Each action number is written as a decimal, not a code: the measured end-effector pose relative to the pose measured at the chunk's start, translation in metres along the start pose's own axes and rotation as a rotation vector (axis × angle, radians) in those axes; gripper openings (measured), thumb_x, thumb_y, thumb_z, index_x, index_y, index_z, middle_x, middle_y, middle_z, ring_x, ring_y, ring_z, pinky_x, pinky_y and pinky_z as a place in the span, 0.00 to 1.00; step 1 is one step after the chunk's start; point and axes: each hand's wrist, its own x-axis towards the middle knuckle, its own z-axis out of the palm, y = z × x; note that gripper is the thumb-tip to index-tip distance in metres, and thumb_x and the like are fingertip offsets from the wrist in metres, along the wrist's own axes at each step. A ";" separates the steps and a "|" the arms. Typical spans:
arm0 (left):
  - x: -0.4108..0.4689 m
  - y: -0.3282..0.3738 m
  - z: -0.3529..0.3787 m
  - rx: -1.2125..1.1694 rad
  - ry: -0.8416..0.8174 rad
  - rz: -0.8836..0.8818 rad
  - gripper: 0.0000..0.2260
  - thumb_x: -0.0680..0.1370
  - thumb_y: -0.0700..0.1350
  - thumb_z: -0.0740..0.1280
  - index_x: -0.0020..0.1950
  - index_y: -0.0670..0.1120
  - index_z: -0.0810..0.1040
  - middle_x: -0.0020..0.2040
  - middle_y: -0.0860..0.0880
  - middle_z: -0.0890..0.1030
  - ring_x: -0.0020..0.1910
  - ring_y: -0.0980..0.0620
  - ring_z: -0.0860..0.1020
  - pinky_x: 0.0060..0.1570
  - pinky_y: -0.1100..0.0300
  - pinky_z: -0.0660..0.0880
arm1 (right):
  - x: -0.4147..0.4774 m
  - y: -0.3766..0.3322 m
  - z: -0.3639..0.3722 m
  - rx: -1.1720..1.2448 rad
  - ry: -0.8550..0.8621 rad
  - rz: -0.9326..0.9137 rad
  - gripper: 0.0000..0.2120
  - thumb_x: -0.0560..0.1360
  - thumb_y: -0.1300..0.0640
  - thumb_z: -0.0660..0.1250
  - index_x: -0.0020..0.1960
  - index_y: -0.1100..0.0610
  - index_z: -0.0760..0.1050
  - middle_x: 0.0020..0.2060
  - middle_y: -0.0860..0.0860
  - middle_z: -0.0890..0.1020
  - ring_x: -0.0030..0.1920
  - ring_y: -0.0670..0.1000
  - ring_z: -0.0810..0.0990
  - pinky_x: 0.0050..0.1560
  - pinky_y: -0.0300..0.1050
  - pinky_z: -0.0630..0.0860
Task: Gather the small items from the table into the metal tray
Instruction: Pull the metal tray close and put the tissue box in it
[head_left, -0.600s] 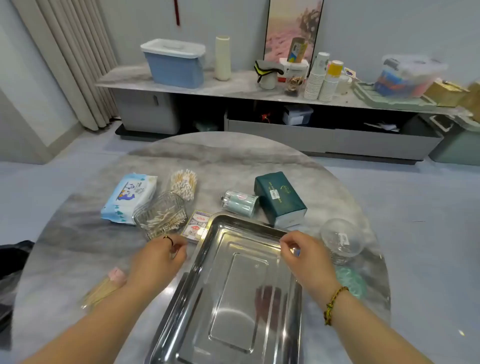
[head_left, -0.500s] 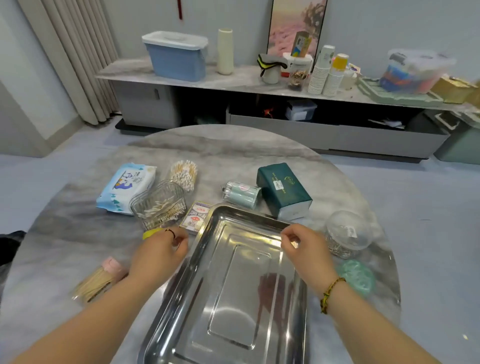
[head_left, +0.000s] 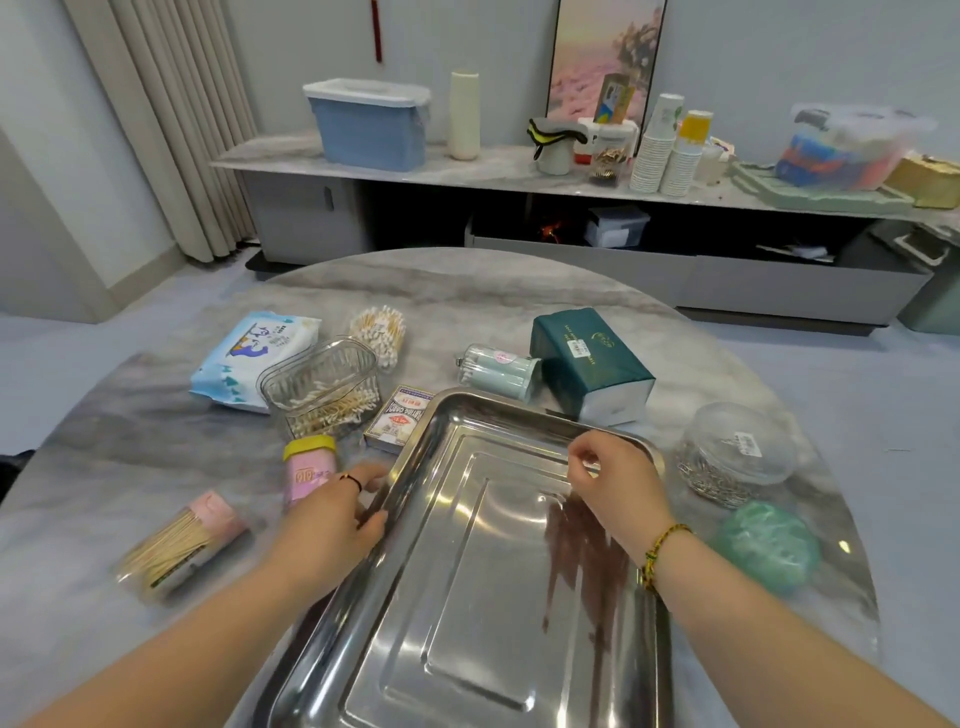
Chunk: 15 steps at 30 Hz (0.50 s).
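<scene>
The metal tray (head_left: 467, 597) lies empty on the round marble table (head_left: 130, 457), right in front of me. My left hand (head_left: 332, 525) grips the tray's left rim. My right hand (head_left: 613, 483) hovers over the tray's far right corner, fingers curled with nothing between them. Left of the tray lie a pink bottle with a yellow cap (head_left: 306, 467), a pack of playing cards (head_left: 397, 418), a toothpick pack (head_left: 176, 545), a clear box of cotton swabs (head_left: 322, 389), a swab bundle (head_left: 379, 332) and wet wipes (head_left: 254, 358).
Behind the tray lie a mint cylinder (head_left: 496, 371) and a dark green tissue pack (head_left: 587, 364). To its right sit a clear round box of paper clips (head_left: 727, 457) and a green roll (head_left: 763, 551). A long sideboard (head_left: 493, 166) crowded with containers stands beyond the table.
My right hand has come off the tray's far rim and now sits just inside it. The pink bottle with the yellow cap has come into sight beside my left hand.
</scene>
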 end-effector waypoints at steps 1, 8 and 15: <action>-0.001 -0.001 0.000 -0.016 0.001 0.006 0.18 0.74 0.41 0.65 0.63 0.48 0.70 0.44 0.50 0.79 0.40 0.47 0.78 0.46 0.56 0.75 | 0.001 -0.001 0.002 0.003 0.003 -0.002 0.08 0.74 0.62 0.62 0.50 0.60 0.77 0.48 0.55 0.82 0.47 0.52 0.77 0.51 0.41 0.72; -0.008 -0.007 0.015 -0.165 0.112 -0.001 0.17 0.74 0.37 0.65 0.62 0.45 0.72 0.38 0.57 0.73 0.33 0.61 0.71 0.30 0.73 0.66 | 0.001 -0.003 0.007 -0.061 -0.009 -0.068 0.09 0.75 0.60 0.61 0.51 0.59 0.77 0.50 0.55 0.81 0.48 0.51 0.76 0.54 0.43 0.74; -0.019 -0.013 0.023 -0.402 0.139 -0.075 0.16 0.74 0.34 0.64 0.62 0.41 0.73 0.51 0.43 0.78 0.48 0.50 0.76 0.49 0.65 0.66 | -0.010 0.005 -0.007 -0.087 0.053 -0.043 0.14 0.75 0.59 0.62 0.60 0.60 0.72 0.58 0.54 0.76 0.61 0.53 0.71 0.60 0.44 0.68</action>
